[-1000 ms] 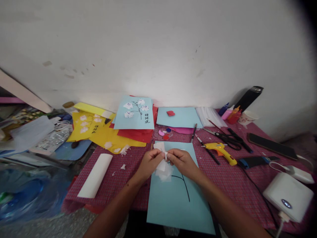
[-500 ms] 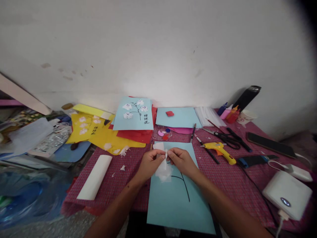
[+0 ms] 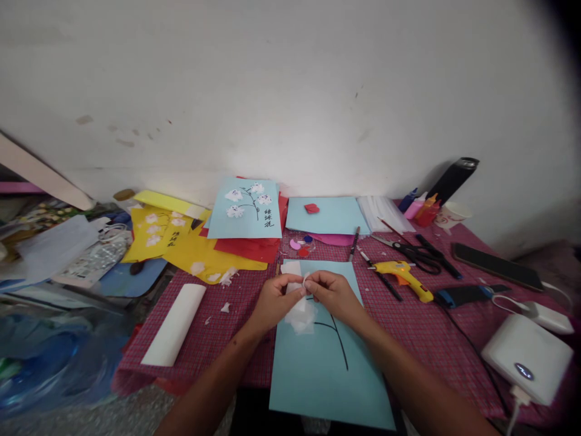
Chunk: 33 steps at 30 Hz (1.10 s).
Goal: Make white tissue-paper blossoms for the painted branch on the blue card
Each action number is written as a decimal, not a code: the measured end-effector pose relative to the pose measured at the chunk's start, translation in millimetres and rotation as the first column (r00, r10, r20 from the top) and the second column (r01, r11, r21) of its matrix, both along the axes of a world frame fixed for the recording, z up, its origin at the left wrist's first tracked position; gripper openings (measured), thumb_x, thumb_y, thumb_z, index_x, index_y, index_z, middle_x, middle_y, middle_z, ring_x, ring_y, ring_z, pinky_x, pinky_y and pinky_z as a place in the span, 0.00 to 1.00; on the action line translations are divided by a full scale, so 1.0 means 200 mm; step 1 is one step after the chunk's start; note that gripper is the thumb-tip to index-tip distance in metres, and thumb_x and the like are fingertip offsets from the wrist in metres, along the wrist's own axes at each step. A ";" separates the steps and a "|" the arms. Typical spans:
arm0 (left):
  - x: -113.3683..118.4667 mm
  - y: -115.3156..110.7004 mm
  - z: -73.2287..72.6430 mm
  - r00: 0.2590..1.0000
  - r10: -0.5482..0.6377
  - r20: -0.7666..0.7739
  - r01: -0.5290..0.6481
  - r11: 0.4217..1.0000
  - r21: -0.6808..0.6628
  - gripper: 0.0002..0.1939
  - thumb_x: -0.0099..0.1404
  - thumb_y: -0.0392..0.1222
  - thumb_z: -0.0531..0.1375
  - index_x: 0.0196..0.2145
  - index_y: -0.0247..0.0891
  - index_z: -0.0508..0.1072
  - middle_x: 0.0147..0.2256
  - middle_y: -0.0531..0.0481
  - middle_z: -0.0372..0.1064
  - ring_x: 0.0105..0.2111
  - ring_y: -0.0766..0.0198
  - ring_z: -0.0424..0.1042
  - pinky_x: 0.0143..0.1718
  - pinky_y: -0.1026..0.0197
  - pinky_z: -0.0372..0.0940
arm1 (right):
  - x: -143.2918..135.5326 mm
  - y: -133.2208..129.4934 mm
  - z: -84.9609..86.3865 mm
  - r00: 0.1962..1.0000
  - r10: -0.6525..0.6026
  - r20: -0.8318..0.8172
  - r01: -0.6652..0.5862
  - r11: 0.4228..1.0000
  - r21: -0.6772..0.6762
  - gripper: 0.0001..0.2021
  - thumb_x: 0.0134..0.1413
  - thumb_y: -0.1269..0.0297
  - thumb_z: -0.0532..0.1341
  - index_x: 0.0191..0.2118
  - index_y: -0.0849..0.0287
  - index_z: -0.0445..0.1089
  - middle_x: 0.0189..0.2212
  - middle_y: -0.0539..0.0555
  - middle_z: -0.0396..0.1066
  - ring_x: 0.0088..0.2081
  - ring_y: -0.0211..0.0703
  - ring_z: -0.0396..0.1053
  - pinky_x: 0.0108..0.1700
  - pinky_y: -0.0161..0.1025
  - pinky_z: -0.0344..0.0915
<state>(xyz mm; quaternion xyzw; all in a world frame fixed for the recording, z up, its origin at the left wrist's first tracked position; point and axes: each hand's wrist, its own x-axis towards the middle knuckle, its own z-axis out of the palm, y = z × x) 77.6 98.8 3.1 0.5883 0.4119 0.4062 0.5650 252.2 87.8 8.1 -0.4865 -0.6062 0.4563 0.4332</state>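
Observation:
My left hand point(image 3: 278, 301) and my right hand point(image 3: 332, 293) meet over a light blue sheet point(image 3: 318, 381). Between their fingertips they pinch a small twisted piece of white tissue paper point(image 3: 305, 280), mostly covered by the fingers. Just below lie loose squares of white tissue point(image 3: 300, 319) on the sheet, and another white paper piece point(image 3: 291, 267) shows behind my left hand. A black drawn stem point(image 3: 341, 348) curves across the blue sheet, partly hidden by my right hand.
A yellow glue gun point(image 3: 403, 280), scissors point(image 3: 415, 254) and pens lie to the right, with a white power bank point(image 3: 526, 357) farther over. A folded white paper point(image 3: 175, 325) is on the left. A flower picture point(image 3: 245, 209) rests at the back.
My fingertips have come closer around the tissue piece, so less of it stands up between them. The other things have not moved.

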 end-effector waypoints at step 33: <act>0.00 0.00 -0.03 0.995 0.004 -0.099 0.005 0.996 0.092 0.12 0.58 0.45 0.63 0.38 0.35 0.73 0.32 0.50 0.71 0.29 0.67 0.66 0.29 0.66 0.60 | -0.01 -0.01 0.03 0.998 0.059 -0.021 -0.059 0.998 -0.015 0.11 0.57 0.61 0.57 0.27 0.59 0.69 0.23 0.49 0.68 0.24 0.35 0.63 0.26 0.32 0.60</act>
